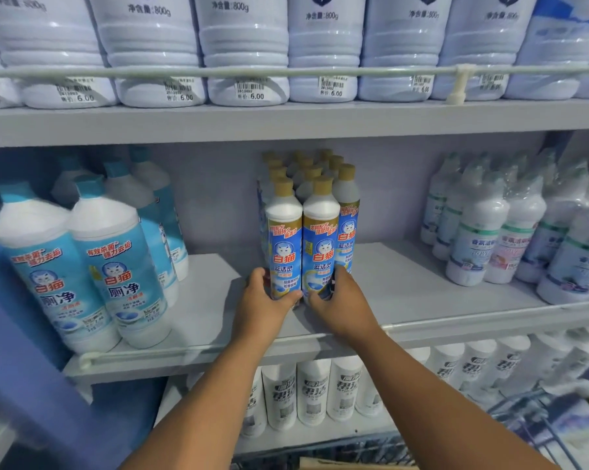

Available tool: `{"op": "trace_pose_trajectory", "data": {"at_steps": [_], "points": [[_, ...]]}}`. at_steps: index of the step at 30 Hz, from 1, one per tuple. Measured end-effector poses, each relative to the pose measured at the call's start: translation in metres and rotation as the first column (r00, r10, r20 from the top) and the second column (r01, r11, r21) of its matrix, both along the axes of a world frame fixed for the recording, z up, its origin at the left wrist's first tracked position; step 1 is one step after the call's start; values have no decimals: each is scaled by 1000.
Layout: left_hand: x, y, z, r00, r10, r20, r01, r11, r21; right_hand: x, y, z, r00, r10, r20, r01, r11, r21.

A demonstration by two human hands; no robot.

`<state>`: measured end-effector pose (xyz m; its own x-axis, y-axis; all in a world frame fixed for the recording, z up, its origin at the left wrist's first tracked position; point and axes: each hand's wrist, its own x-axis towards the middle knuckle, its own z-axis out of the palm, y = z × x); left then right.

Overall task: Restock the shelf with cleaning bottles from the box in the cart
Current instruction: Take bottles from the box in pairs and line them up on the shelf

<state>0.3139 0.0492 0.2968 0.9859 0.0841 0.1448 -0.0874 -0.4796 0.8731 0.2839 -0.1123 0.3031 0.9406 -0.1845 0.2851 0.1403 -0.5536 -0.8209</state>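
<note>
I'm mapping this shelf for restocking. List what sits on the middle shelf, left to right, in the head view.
Teal-capped bottles → bare shelf → left hand → gold-capped bottles with both hands at the front pair → right hand → bare shelf → green-banded white bottles.

Both hands are gripping gold-capped bottles at the front of a cluster standing on the middle shelf [405, 283]: the left hand [264, 300] is wrapping the left front bottle [284, 239], the right hand [342, 300] the right front bottle [321, 239]. Bottom right, what seems a cart [537, 418] is showing, blurred.
</note>
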Motion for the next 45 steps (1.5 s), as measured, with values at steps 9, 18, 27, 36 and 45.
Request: {"op": "trace_pose_trajectory", "data": {"at_steps": [9, 18, 27, 36, 45], "points": [[-31, -4, 30, 999, 21, -45, -4, 936, 351, -26, -1, 28, 978, -88, -191, 34, 962, -270], [-113, -11, 51, 998, -55, -12, 51, 813, 580, -108, -40, 50, 976, -37, -216, -96, 814, -572], [-220, -35, 34, 995, -91, -43, 91, 629, 772, -201, -79, 41, 973, 8, -232, -175, 683, -709], [-304, -71, 5, 994, -92, -67, 108, 582, 806, -287, -107, -3, 958, 24, -284, -232, 645, -728], [-354, -93, -63, 978, -153, -141, 201, 516, 833, -345, -135, -88, 904, -4, -429, -316, 670, -672]]}}
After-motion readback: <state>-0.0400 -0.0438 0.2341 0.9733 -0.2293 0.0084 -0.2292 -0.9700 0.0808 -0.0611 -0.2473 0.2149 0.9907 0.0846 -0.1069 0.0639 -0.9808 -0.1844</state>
